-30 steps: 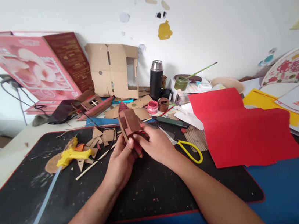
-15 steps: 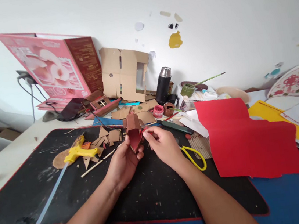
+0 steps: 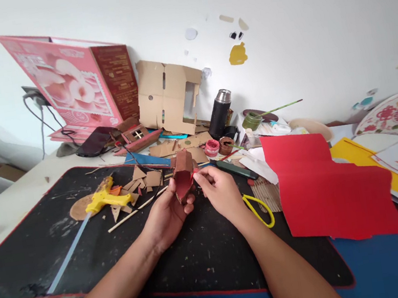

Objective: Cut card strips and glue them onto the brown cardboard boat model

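Note:
My left hand (image 3: 167, 216) is closed around a small reddish-brown cardboard boat (image 3: 182, 171), its pointed end toward me and a roofed cabin at the far end. On the boat's right side, my right hand (image 3: 218, 186) pinches a small strip of red paper (image 3: 194, 173) between thumb and forefinger. The strip is at the hull's edge; whether it touches is hard to see. Right of that hand lie yellow-handled scissors (image 3: 261, 210), their blades hidden behind it. Beyond the right hand is a dark green utility knife (image 3: 236, 169).
A yellow glue gun (image 3: 104, 199) with a long pale glue stick rests left on the black mat (image 3: 100, 261). Cardboard scraps (image 3: 153, 178) lie beside it. Behind stand paint jars (image 3: 212, 147), a black thermos (image 3: 219, 114) and another cardboard boat (image 3: 140, 136). Red paper (image 3: 333, 184) covers the right side.
The camera view has shifted slightly. My hands keep their hold on the boat and the red strip, with the boat tilted a little differently and the strip still at its right edge.

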A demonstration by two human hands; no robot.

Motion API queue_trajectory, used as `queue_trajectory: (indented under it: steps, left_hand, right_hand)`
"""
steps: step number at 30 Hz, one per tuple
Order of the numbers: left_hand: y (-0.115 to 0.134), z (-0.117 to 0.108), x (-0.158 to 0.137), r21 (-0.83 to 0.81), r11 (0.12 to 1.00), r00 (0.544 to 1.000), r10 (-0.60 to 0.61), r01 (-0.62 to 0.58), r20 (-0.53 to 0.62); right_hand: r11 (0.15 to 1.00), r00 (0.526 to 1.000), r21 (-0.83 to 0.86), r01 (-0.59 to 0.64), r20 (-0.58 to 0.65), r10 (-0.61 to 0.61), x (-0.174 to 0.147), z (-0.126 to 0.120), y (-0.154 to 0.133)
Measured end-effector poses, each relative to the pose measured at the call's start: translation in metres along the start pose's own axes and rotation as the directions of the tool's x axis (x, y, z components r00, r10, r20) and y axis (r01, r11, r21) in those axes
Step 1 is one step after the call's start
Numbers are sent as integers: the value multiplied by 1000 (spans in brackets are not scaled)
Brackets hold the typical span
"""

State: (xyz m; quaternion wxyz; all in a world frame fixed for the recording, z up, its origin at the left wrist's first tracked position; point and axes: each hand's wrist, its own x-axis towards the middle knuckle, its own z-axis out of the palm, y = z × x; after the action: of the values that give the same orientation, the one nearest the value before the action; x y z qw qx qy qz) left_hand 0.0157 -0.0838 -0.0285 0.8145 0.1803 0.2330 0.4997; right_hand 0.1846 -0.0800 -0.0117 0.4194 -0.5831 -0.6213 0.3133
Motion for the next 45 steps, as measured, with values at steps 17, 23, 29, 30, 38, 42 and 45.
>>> queue_trajectory:
  steps: [17,23,29,30,38,42,45]
  left_hand:
    - [-2,-4,-1,12,1000,1000,-4,4,14]
    - [-1,-2,-1,7,1000,1000,-16,16,7]
    - [-2,-2,0,-15,1000,1000,-7,7,0]
    - [-2,-2,0,-14,1000,1000,-8,8,-5]
    - [-2,-2,-1,-1,1000,1000,-20,20,-18]
    - [-2,-3,0,-15,1000,1000,-18,18,-16]
    - [-1,-2,0,-30,999,999,-29,28,-31]
  right_hand:
    - [999,1000,-33,-7,2,7,0,-1,-3]
    - [999,1000,-36,-10,7,10,-1,-1,-2]
    - [1000,1000,-23,2,10,-1,-1,0,-2]
    - [1000,1000,-25,0,12,0,-1,0,-2]
    - [1000,1000,-14,-11,12,11,0,-1,-2]
    - [1000,1000,9,-5,0,5,0,-1,-2]
    - [999,1000,35,2,-13,-1,0,-1,-1]
